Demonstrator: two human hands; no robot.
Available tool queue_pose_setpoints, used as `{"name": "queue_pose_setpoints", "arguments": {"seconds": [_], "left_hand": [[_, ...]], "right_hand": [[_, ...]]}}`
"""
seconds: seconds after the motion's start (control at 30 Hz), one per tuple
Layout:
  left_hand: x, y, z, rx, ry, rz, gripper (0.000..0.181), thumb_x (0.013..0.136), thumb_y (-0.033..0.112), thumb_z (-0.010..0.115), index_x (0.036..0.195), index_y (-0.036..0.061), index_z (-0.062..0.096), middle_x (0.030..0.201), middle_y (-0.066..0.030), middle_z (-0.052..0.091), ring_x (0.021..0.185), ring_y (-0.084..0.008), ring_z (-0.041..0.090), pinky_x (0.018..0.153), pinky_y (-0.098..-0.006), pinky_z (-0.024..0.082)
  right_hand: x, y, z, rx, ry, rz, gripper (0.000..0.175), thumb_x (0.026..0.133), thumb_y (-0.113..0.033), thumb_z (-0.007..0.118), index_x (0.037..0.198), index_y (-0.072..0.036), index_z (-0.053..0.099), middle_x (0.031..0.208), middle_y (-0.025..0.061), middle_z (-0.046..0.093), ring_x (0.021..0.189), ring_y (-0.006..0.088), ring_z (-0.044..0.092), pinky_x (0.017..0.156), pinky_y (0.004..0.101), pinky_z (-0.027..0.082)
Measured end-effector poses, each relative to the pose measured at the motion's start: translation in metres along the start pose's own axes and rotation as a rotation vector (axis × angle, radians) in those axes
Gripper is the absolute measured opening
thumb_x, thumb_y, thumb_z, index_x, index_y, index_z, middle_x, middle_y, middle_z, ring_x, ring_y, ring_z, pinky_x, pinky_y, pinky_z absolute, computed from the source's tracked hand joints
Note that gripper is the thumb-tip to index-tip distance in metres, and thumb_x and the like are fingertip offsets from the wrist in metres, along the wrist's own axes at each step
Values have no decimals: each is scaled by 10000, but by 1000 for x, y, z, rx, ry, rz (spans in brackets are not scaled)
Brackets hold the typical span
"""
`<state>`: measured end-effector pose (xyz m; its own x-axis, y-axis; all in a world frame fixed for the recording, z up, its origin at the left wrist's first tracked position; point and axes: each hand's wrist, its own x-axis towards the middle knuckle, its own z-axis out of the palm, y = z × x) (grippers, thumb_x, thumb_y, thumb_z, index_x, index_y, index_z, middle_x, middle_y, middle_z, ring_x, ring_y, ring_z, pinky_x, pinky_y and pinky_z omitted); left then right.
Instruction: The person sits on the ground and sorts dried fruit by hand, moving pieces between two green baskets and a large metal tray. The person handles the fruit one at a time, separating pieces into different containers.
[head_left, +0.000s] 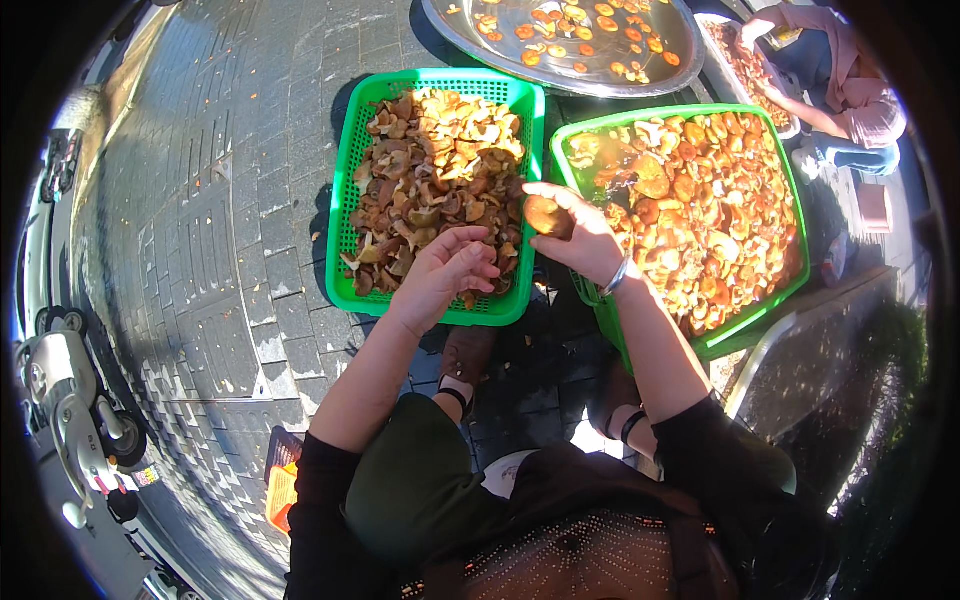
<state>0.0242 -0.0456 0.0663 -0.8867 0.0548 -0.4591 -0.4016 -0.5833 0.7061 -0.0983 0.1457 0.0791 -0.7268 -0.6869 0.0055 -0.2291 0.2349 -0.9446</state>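
Between my fingers and thumb, my right hand (581, 232) grips a brown mushroom (547, 217), in the gap between two green containers. My left hand (452, 271) is held over the near part of a green plastic basket (534, 150), fingers apart and curled, with nothing seen in it. Brown mushrooms (420, 202) fill much of that basket, some sunlit, some in shade. On the right, a green plastic tub (799, 217) holds many wet orange-brown mushrooms (712, 217), with water showing at its left side.
A wide metal basin (469, 37) with floating mushrooms stands beyond the containers. At the upper right another person (862, 82) has both hands at a white tub (789, 129). An orange basket (282, 495) stands at lower left, a parked scooter (67, 405) farther left on the paving.
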Motion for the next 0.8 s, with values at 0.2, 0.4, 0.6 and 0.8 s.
{"name": "queue_pose_setpoints", "arguments": {"seconds": [0.2,0.4,0.6,0.8], "left_hand": [[-3,-15,-24,-101,145,49,284,892,133,547,1138,9,478,1038,-95,581,900,-173,611,741,-307,542],[-8,-29,-30,31,277,279,228,849,37,563,1064,-1,498,981,-84,604,842,-165,624,707,-293,548],[-15,-21,-35,816,407,426,204,755,71,656,926,14,563,848,-78,632,752,-156,636,630,-274,513],[-23,-14,-31,1142,440,625,234,705,100,672,914,56,575,767,-111,603,682,-246,624,606,-327,496]], "right_hand": [[-1,1,81,341,-109,134,564,753,3,563,1299,-49,429,1103,105,543,982,174,556,853,281,465],[-4,14,116,559,-46,312,352,842,4,509,1194,24,497,1038,63,603,928,106,578,820,257,485],[-1,19,119,352,-23,226,270,819,-7,533,1084,22,579,945,56,638,827,94,603,725,232,504],[9,1,113,76,-99,178,244,768,-43,578,1002,13,619,837,54,652,725,71,595,655,225,498]]}}
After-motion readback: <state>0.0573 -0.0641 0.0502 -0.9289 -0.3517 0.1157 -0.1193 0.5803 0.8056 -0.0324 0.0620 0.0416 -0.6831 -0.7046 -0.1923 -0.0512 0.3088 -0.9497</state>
